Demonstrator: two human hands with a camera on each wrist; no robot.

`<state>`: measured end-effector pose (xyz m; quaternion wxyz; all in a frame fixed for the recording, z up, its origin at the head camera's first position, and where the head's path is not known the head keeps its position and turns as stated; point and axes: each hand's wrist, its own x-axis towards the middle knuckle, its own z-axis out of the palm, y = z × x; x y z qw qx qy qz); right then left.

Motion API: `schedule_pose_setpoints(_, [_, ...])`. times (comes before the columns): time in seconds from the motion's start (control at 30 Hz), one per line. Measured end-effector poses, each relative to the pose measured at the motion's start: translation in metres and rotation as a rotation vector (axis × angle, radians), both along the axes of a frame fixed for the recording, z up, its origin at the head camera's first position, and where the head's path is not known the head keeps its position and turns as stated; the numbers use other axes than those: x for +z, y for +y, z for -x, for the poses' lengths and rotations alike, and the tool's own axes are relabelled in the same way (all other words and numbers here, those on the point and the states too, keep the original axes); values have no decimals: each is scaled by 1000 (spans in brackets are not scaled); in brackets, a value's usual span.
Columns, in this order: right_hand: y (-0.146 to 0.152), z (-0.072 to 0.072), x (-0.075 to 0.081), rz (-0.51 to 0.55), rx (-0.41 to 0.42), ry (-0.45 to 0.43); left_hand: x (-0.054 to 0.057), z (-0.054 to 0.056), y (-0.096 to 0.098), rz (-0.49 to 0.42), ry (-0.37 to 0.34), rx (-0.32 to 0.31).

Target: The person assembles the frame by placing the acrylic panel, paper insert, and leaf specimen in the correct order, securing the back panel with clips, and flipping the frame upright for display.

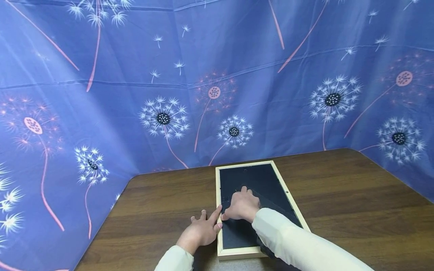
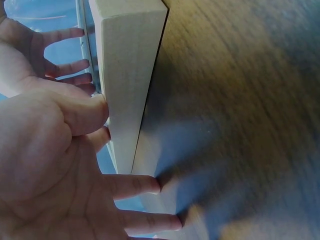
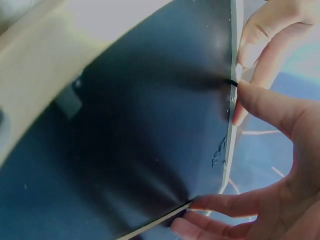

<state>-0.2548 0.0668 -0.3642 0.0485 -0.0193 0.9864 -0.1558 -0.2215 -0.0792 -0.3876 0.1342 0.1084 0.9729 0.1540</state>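
Note:
A picture frame (image 1: 222, 251) of pale wood lies back side up on the table, its dark backing board (image 1: 234, 239) showing. My left hand (image 1: 200, 232) is at the frame's left edge. There the thumb (image 2: 92, 115) touches the wooden side and the index finger reaches over the rim, while the other fingers rest spread on the table. Over the board reaches my right hand (image 1: 242, 205). Its thumb (image 3: 265, 102) presses at a small black tab (image 3: 233, 82) along the left rim. Its other fingers (image 3: 225, 202) extend to a thin edge on the board.
The brown wooden table (image 1: 169, 203) extends to both sides of the frame. Behind it hangs a blue cloth (image 1: 271, 94) printed with dandelions, close to the table's far edge. A small round spot (image 1: 287, 192) marks the frame's right rim.

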Motion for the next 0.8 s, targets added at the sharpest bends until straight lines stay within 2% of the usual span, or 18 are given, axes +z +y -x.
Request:
schedule_pose_setpoints(0.33, [-2,1,0,-22,-37,-18,-2,1,-1,-14,-2,-2])
schedule_pose_setpoints(0.6, [4,1,-3,23,-68,-19,-3,0,-1,-16,13,-22])
schedule_pose_setpoints(0.8, [5,0,-8,26,-61,-5,-2,0,-2,-26,1,-4])
